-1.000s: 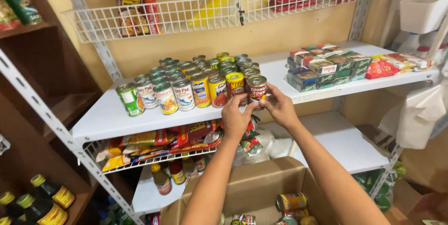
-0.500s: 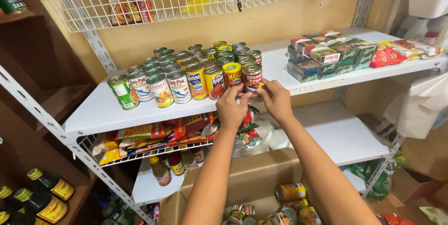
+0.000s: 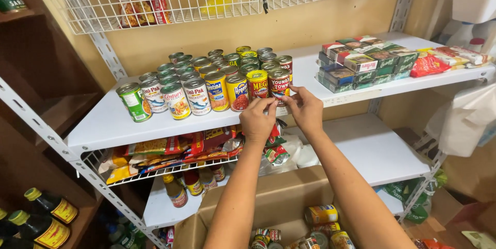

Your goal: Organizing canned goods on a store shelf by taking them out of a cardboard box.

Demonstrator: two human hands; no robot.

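I am looking at a tan wall (image 3: 310, 21) that is running behind a white metal shelving unit (image 3: 103, 120) on slotted grey uprights. A white wire basket (image 3: 170, 3) is hanging along the top, and another wire rack (image 3: 155, 169) is sitting under the main shelf. Dark wooden shelving (image 3: 46, 99) is standing on the left. A cardboard box (image 3: 279, 197) is lying open below. Even, soft light is falling across everything.
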